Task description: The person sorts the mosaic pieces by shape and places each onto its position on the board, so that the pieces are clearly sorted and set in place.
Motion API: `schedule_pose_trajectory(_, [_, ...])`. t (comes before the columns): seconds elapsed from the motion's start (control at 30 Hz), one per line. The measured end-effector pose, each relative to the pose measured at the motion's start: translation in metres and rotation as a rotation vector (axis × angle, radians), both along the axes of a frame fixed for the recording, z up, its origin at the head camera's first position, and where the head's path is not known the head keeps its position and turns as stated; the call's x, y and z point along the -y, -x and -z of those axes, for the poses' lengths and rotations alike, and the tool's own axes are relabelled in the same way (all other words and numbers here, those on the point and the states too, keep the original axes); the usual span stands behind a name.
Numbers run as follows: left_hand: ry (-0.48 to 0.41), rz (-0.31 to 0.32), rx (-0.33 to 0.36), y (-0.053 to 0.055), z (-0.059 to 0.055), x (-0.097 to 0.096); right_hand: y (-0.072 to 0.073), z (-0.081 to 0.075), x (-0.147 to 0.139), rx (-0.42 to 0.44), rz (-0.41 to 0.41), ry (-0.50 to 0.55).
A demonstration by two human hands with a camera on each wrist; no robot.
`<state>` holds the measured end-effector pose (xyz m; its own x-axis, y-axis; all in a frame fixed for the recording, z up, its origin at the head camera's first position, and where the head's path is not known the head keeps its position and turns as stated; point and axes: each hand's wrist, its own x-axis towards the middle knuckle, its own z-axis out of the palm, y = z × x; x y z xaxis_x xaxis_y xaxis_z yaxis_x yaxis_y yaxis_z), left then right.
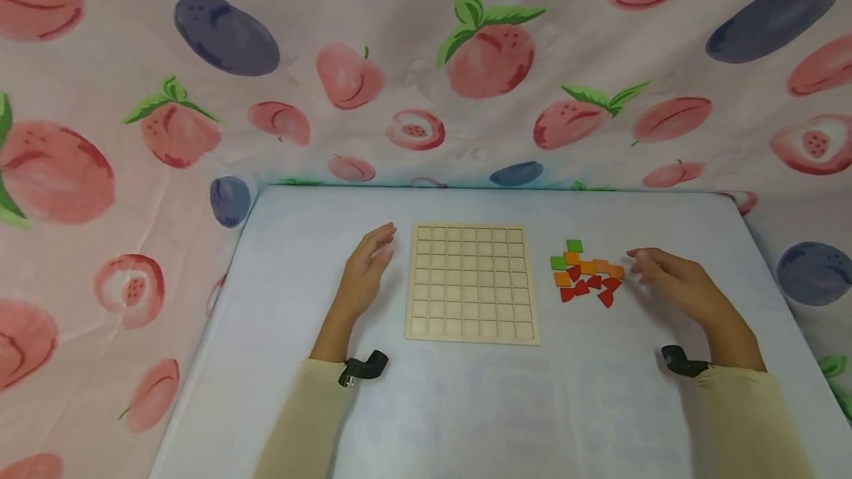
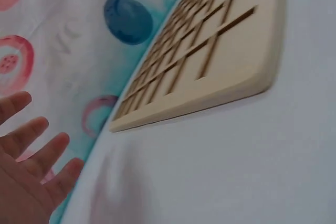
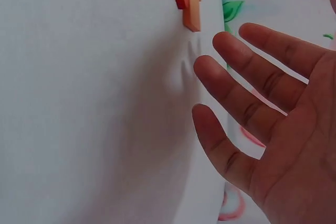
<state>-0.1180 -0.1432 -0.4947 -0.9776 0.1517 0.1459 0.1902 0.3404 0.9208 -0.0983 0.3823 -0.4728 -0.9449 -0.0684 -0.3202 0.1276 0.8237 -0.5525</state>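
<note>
Though near tiles (image 1: 587, 267), right fingers (image 3: 236, 98) apart.

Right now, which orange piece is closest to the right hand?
The rightmost orange piece, with only a small gap to the right hand. The other four orange pieces lie farther left, nearer the wooden board.

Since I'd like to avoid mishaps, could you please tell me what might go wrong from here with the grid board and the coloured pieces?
The red pieces and orange pieces lie crowded together, so the right hand might nudge neighbours while picking one up. They also look thin and lie flat, so pinching one could be awkward. The left hand isn't holding the grid board, which might slide if pushed.
</note>
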Motion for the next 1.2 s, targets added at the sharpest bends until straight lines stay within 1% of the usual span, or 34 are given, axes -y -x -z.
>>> schedule_pose_trajectory(0.03, [-0.012, 0.000, -0.004, 0.001, 0.008, -0.002, 0.002, 0.002, 0.001, 0.015, 0.000, 0.002])
schedule_pose_trajectory(0.13, [-0.037, -0.004, 0.010, 0.000, 0.019, -0.010, 0.006, 0.007, 0.004, 0.030, -0.005, 0.003])
schedule_pose_trajectory(0.23, [-0.042, 0.004, 0.009, 0.000, 0.028, -0.013, 0.012, 0.010, 0.010, 0.031, -0.001, 0.004])
schedule_pose_trajectory(0.33, [-0.028, 0.016, -0.002, 0.000, 0.037, -0.014, 0.019, 0.012, 0.017, 0.045, -0.002, 0.002])
schedule_pose_trajectory(0.4, [-0.004, 0.024, -0.010, 0.001, 0.041, -0.014, 0.024, 0.013, 0.022, 0.061, -0.003, -0.002])
schedule_pose_trajectory(0.53, [0.072, 0.034, -0.031, 0.001, 0.045, -0.015, 0.035, 0.014, 0.031, 0.081, -0.008, -0.009])
schedule_pose_trajectory(0.63, [0.155, 0.041, -0.081, 0.001, 0.046, -0.014, 0.044, 0.018, 0.038, 0.073, -0.027, -0.006])
schedule_pose_trajectory(0.73, [0.265, 0.049, -0.130, 0.002, 0.049, -0.014, 0.051, 0.021, 0.042, 0.074, -0.055, -0.003])
schedule_pose_trajectory(0.83, [0.390, 0.076, -0.134, 0.002, 0.051, -0.013, 0.055, 0.023, 0.041, 0.095, -0.081, -0.010])
schedule_pose_trajectory(0.93, [0.483, 0.107, -0.117, 0.003, 0.053, -0.012, 0.056, 0.022, 0.034, 0.120, -0.084, -0.022])
schedule_pose_trajectory(1.07, [0.534, 0.126, -0.111, 0.002, 0.053, -0.011, 0.055, 0.020, 0.023, 0.121, -0.100, -0.029])
schedule_pose_trajectory(1.2, [0.544, 0.133, -0.116, 0.002, 0.050, -0.011, 0.054, 0.019, 0.015, 0.093, -0.126, -0.027])
